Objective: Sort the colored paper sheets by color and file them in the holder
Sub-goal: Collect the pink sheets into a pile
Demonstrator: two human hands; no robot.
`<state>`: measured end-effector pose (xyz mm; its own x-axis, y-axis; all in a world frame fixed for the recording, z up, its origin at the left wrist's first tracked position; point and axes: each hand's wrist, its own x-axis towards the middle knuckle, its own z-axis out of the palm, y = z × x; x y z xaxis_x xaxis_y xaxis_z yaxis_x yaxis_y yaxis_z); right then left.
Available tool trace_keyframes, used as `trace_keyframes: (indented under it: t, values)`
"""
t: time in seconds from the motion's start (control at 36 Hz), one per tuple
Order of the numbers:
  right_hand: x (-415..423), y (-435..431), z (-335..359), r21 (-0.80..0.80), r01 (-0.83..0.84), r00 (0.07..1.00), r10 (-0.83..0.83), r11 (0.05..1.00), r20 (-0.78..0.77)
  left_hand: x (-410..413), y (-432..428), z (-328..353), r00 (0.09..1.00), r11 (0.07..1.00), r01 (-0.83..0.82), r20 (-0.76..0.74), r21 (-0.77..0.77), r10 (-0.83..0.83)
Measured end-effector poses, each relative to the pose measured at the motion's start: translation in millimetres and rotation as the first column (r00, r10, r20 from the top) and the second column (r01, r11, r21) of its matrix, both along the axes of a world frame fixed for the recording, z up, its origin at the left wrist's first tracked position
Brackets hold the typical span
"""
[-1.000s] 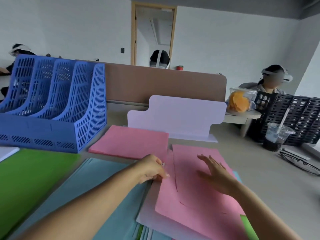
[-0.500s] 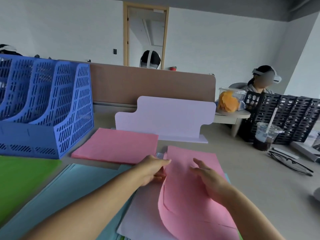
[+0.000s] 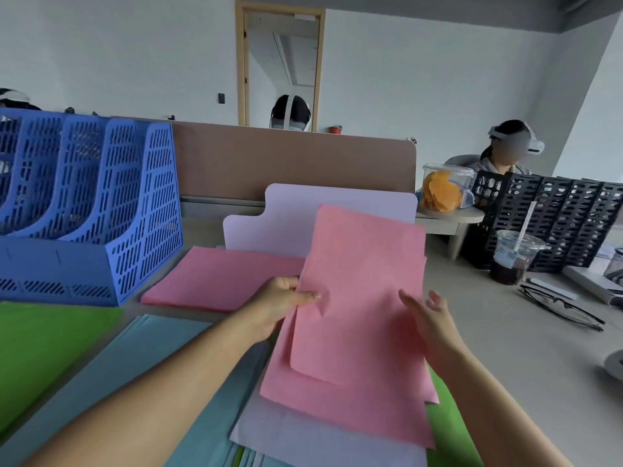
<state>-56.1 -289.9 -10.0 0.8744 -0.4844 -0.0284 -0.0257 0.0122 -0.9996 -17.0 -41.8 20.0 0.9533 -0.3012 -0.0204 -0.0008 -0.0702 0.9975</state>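
Lifted since half a second ago, the thin pink paper sheet (image 3: 364,271) now tilts up over the near mixed stack of coloured sheets (image 3: 323,439). The left hand (image 3: 286,298) pinches its left edge, while the right hand (image 3: 435,318) is spread at its right side. This looks like sorting: the sheet likely goes left next, squared onto the flat pink paper pile (image 3: 219,278) beside the blue perforated plastic holder (image 3: 101,203).

The pink sheet (image 3: 364,281) in the left hand (image 3: 279,305) is matt paper; the holder (image 3: 101,210) left of it is perforated plastic.
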Motion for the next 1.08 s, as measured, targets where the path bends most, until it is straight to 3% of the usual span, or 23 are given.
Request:
trace_keyframes:
  t: [0.11,0.19,0.28,0.39,0.56,0.69,0.86,1.0,1.08]
  values:
    - [-4.3,5.5,3.8,0.127,-0.078,0.997,0.077,0.989,0.014,-3.2,3.8,0.9,1.0,0.997,-0.021,-0.005,-0.072,0.021]
    - [-12.1,14.7,9.7,0.036,-0.091,0.994,0.089,0.995,0.06,-5.3,2.2,1.8,0.996,0.993,-0.065,0.057,-0.097,0.071]
    - [-14.4,23.0,19.4,-0.063,-0.018,0.977,0.031,0.998,0.211,-7.4,1.9,9.4,0.98,0.99,-0.071,0.176,-0.119,0.091]
    - [-22.4,33.9,45.4,-0.068,-0.011,0.901,0.039,0.998,0.433,-12.6,6.7,29.0,0.956,0.983,-0.034,0.281,-0.183,0.085]
    - [-32.4,41.1,78.6,-0.05,-0.148,0.82,0.151,0.988,0.552,-15.1,18.8,48.6,0.923,0.973,-0.021,0.37,-0.232,0.108]
    - [-28.6,40.6,69.6,-0.027,-0.262,0.856,0.245,0.965,0.454,-13.4,21.8,41.2,0.936,0.975,-0.073,0.323,-0.209,0.14]
    - [-21.1,41.6,53.1,0.053,-0.212,0.912,0.178,0.976,0.37,-13.3,18.0,30.7,0.964,0.982,-0.046,0.248,-0.183,0.091]
    - [-10.3,40.5,56.2,0.002,-0.285,0.904,0.269,0.958,0.332,-3.5,21.6,42.9,0.944,0.981,-0.177,0.267,-0.083,0.193]
    - [0.5,35.6,48.6,-0.07,-0.324,0.926,0.332,0.943,0.182,10.8,33.1,58.4,0.897,0.944,-0.327,0.301,-0.038,0.323]
